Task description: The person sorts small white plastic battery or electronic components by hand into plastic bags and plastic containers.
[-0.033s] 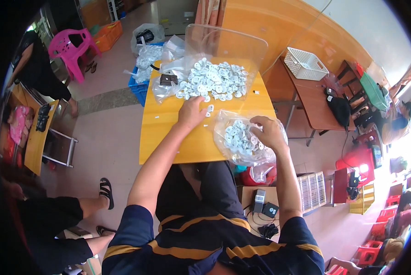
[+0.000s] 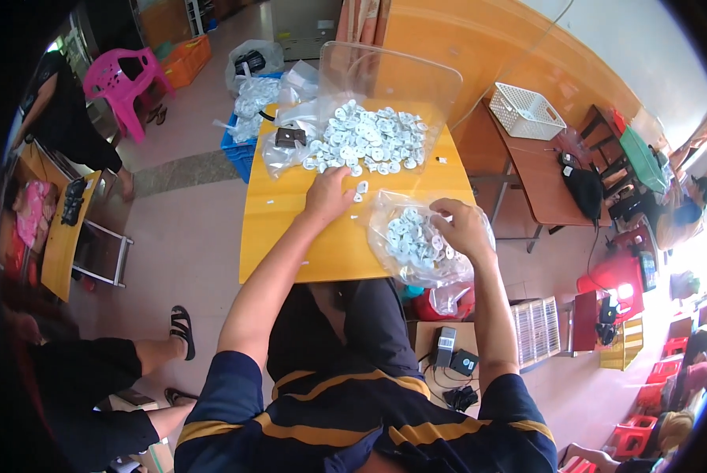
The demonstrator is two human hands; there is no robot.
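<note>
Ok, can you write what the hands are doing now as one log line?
left hand: on loose white round parts | right hand: holding clear bag of same parts | surface: yellow table

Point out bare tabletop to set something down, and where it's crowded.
Free: the near-left of the yellow table, bordered by the left forearm and the left edge. Crowded: the far half under the pile of white round parts and empty bags, and the near-right, where the right hand holds the clear bag.
</note>
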